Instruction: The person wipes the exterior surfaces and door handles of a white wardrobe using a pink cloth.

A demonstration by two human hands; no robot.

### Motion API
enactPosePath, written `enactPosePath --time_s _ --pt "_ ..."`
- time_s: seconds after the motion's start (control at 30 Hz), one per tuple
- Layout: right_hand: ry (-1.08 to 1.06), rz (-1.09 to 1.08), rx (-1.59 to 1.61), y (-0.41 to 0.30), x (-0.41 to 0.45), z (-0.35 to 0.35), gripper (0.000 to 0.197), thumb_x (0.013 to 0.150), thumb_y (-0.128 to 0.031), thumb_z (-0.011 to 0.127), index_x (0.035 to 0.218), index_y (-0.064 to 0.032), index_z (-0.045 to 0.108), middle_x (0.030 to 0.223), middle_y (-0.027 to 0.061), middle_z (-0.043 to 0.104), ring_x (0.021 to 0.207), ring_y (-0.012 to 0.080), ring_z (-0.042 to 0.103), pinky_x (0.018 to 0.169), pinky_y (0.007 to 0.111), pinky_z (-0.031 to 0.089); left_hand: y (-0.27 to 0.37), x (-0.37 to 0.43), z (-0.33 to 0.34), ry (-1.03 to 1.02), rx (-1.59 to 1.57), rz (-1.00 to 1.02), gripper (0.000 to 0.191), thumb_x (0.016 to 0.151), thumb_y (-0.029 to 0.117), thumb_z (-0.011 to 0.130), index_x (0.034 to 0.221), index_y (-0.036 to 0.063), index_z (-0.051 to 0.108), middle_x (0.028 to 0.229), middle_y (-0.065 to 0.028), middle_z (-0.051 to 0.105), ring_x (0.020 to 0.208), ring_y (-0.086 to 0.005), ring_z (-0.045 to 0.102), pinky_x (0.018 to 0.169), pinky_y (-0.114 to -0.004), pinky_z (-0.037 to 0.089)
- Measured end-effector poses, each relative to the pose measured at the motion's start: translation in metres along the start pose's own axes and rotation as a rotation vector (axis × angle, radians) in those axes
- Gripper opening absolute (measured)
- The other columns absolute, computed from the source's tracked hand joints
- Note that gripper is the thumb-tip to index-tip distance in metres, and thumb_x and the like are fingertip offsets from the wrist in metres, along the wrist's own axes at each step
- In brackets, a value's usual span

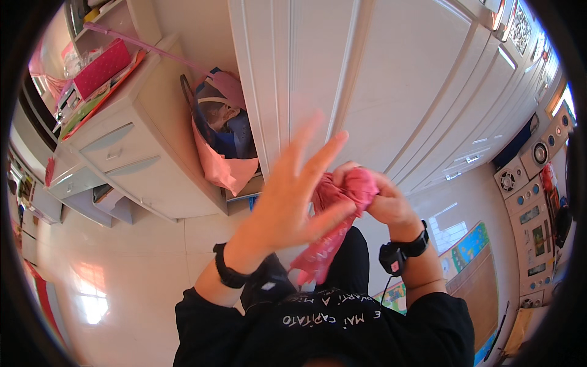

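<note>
My right hand (390, 202) grips a bunched pink cloth (360, 188) in front of my body, its fingers curled around the gathered upper part. The rest of the cloth hangs down towards my lap and shows pale markings. Spread wide and blurred, my left hand (293, 197) is just left of the bunch, its thumb overlapping the cloth in view; whether it touches the cloth I cannot tell. Each wrist wears a black band, and a small black device with a cable hangs at the right one.
White cabinet doors (390, 82) stand ahead. On the left are a white drawer cabinet (151, 160) with a pink box (101, 69) on it, and an open bag (224, 133) beside it. A patterned mat (477, 275) and silver audio units (527, 206) are at the right.
</note>
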State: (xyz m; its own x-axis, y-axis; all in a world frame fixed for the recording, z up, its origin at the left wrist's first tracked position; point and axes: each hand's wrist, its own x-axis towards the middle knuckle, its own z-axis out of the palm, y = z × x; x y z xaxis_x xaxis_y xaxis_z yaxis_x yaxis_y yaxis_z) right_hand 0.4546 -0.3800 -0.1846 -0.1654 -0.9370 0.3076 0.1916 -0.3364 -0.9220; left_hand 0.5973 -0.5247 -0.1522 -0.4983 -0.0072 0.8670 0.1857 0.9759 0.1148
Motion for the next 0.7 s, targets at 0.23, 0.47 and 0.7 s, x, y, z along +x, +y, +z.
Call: enactPosePath --time_s 0.23,0.47,0.7 --pt "0.565 -0.387 -0.998 -0.016 -0.003 -0.013 0.03 0.084 -0.002 0.05 0.114 0.0025 0.051 0.122 0.0123 0.046 0.112 0.023 0.047 0.082 0.032 0.046 -0.006 0.024 -0.005 -0.264 -0.366 -0.525 0.028 0.075 0.015 0.068 0.097 0.0028 0.055 0.087 -0.015 0.059 0.078 -0.0334 0.06 0.068 -0.035 0.048" --pt "0.471 -0.498 0.188 0.001 0.018 0.045 0.051 0.099 -0.032 0.034 0.141 -0.006 0.022 0.143 0.0095 0.029 0.133 0.0254 0.025 0.109 0.043 0.02 0.016 0.042 -0.005 -0.316 -0.586 -0.17 0.045 0.075 0.016 0.069 0.117 0.006 0.055 0.108 -0.0168 0.054 0.098 -0.0334 0.054 0.084 -0.036 0.045" --pt "0.858 -1.011 -1.314 -0.089 0.133 0.016 0.034 0.084 -0.017 0.058 0.116 -0.0051 0.057 0.136 0.0201 0.036 0.122 0.0389 0.034 0.103 0.043 0.023 -0.059 0.101 0.008 0.569 0.323 0.039 0.055 0.083 0.006 0.058 0.133 -0.0038 0.038 0.135 -0.0301 0.034 0.126 -0.0419 0.035 0.102 -0.042 0.031"
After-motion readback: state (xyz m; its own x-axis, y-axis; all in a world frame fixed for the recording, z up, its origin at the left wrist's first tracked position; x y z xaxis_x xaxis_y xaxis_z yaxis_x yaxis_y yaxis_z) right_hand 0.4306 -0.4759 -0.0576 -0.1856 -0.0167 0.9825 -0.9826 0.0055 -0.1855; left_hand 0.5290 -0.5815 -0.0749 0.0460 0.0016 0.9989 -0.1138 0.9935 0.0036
